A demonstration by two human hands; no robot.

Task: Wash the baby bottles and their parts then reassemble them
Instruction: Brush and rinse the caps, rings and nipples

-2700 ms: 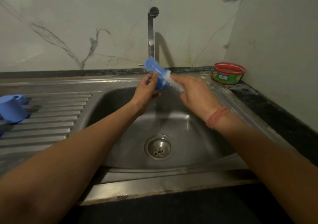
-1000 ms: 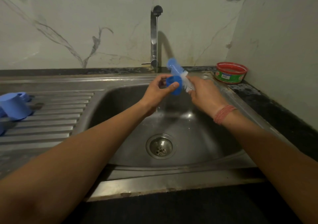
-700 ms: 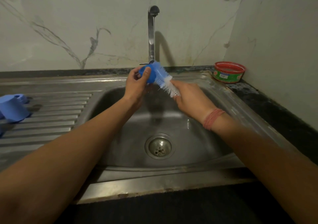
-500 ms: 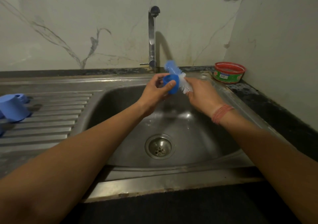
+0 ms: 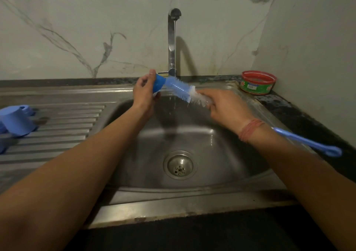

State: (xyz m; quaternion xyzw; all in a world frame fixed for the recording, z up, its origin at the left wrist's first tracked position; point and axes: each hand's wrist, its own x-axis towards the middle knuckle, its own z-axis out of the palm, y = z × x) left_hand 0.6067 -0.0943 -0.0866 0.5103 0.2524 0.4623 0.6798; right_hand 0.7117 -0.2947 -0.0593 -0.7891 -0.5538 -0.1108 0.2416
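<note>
My left hand pinches a small blue bottle cap over the back of the sink. My right hand grips a bottle brush with blue and white bristles, and the bristle tip sits inside the cap. The brush's blue handle sticks out behind my right wrist. A thin stream of water falls from the tap just behind the brush. More blue bottle parts lie on the drainboard at the far left.
The steel sink basin has a drain strainer at its middle. The ribbed drainboard runs to the left. A red and green tub stands on the dark counter at the back right, near the side wall.
My left hand and the cap have moved left and up. My right hand has drawn back to the right, so more of the brush's bristles show outside the cap.
</note>
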